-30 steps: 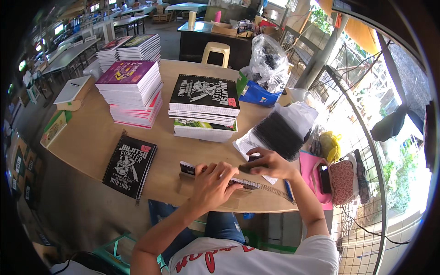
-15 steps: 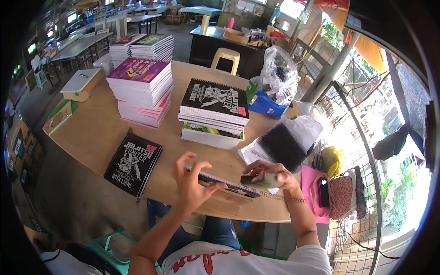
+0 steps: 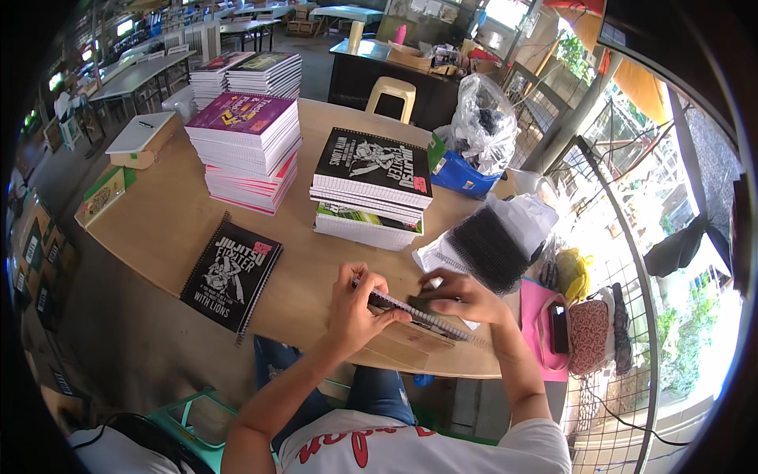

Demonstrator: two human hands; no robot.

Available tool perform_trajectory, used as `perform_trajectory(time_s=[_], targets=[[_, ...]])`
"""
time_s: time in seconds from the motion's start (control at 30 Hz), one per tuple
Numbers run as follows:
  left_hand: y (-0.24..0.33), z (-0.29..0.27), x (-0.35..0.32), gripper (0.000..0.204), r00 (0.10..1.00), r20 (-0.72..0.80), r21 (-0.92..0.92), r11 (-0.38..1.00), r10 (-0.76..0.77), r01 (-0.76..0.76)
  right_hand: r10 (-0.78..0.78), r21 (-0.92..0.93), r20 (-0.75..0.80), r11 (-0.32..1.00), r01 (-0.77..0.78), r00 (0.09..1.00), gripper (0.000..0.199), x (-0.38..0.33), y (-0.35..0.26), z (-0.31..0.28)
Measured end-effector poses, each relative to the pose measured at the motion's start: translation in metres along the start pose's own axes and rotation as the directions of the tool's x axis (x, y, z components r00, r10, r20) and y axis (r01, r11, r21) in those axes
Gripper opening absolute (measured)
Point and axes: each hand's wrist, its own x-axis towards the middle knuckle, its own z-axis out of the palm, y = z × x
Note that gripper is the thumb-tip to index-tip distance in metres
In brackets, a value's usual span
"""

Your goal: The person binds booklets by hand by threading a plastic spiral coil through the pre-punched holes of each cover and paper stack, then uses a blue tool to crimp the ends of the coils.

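Left hand: the left hand [image 3: 357,304] lay curled over the near end of a spiral-bound notebook [image 3: 418,320], fingers pressed down on its wire spine, gripping it against the surface [image 3: 158,229].
Right hand: the right hand [image 3: 462,296] rested flat on the same notebook's far end, fingers folded over a dark cover; whether it pinched anything small could not be told.
Notebook in hand: it sat at the near edge of the surface, straight before the person, wire coil running along its length, apparently being bound or closed up.
Done, by the look of it: one finished black notebook [image 3: 230,268] lay alone near the front left edge; a stack of black-covered notebooks [image 3: 371,189] stood at the middle, and a taller stack with purple covers [image 3: 246,150] stood toward the left rear.
Left, by the look of it: a bundle of black wire coils [image 3: 489,249] on white wrapping lay just right of the hands, suggesting more binding to come.
Also there: a blue tray [image 3: 462,175] and a clear plastic bag [image 3: 485,118] at the far right edge.
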Motion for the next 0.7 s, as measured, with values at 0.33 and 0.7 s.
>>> perform_trajectory(time_s=[0.33,0.7], targets=[[-0.001,-0.005,-0.001,0.064,0.997,0.074,-0.023,1.0,-0.01,0.012,0.029,0.612,-0.036,0.791,-0.001,0.999,0.045,0.011,-0.019,0.004],[0.0,-0.005,-0.002,0.076,0.999,0.032,-0.004,1.0,0.021,-0.02,-0.046,0.404,0.013,0.914,0.037,0.999,0.047,0.03,-0.016,0.009]])
